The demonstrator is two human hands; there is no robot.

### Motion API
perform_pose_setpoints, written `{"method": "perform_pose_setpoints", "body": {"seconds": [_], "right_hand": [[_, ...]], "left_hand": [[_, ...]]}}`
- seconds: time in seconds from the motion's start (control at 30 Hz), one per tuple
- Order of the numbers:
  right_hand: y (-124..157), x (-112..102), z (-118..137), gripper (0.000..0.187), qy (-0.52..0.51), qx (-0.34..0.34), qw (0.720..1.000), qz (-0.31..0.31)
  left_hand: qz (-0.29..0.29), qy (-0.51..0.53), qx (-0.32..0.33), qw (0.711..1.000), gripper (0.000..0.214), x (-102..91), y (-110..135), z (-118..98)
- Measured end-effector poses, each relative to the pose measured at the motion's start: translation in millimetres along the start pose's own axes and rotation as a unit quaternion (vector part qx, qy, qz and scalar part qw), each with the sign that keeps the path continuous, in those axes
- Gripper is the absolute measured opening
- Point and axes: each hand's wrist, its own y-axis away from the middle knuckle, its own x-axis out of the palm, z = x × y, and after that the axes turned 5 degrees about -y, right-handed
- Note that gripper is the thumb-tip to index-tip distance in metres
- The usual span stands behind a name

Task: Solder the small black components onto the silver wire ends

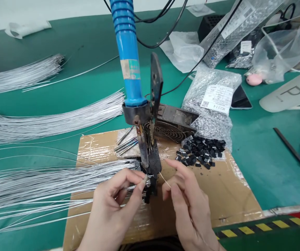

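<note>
Two thin things are pinched here. The left hand (115, 204) closes thumb and forefinger on a thin silver-grey metal wire (132, 188). The wire's end lies at the dark tip of the blue-handled soldering iron (127, 52), which stands clamped upright at 12 o'clock from the hands. The right hand (189, 205) nips a fine pale strand of wire (164, 180) between thumb and forefinger, its free end pointing toward 10 o'clock at that same tip (whether it touches, I cannot tell).

Both look very light and springy. They seem stiff enough to hold a line over a short span, but whippy and easily kinked over a long one, and smooth enough to slip through fingertips. A hold close to the working end, yet clear of the hot metal, seems soundest.

The silver-grey wire is straight, bright and hair-fine, one of many fanned out toward 9 o'clock over the brown taped cardboard sheet (225, 198) and the green table mat (256, 157). A heap of small black plastic parts (200, 153) lies at 2 o'clock.
</note>
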Motion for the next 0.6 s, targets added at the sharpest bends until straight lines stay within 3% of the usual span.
{"method": "perform_pose_setpoints", "body": {"seconds": [0.1, 0.27, 0.47, 0.6], "right_hand": [[-4.6, -2.7, 2.6, 0.013, 0.040, -0.042, 0.998, -0.010], [-13.9, -8.5, -0.4, 0.021, 0.004, -0.097, 0.994, 0.039], [-14.4, -0.7, 4.9, 0.019, -0.101, -0.031, 0.994, 0.027], [-13.9, 1.9, 8.3, 0.020, -0.116, -0.002, 0.993, 0.021]], "left_hand": [[0.024, -0.024, 0.029, 0.999, 0.013, -4.0, -5.6, 3.9], [0.029, -0.052, 0.035, 0.998, 0.013, -8.3, -8.5, 4.0], [0.025, -0.043, 0.036, 0.998, 0.013, -7.8, -10.5, 4.0], [0.025, -0.031, 0.039, 0.998, 0.010, -6.6, -12.8, 4.4]]}}
